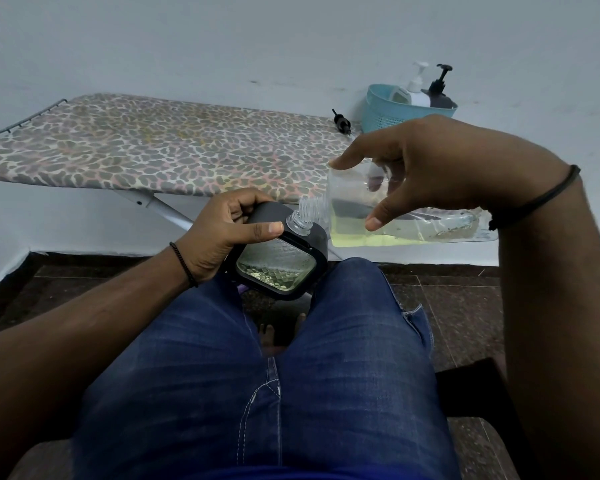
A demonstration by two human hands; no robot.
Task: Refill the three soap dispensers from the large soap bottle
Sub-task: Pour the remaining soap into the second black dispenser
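Note:
My left hand grips a black-framed soap dispenser with a clear faceted window, held tilted above my knees, its open neck pointing up to the right. My right hand holds the large clear soap bottle tipped on its side, yellow-green liquid pooled along its lower wall. The bottle's threaded mouth sits right at the dispenser's neck. Two more dispensers, one white and one black, stand in a turquoise basket. A loose black pump head lies on the board.
A low ironing board with a leopard-print cover stretches across in front of me against a pale wall. My legs in blue jeans fill the lower view above a dark tiled floor.

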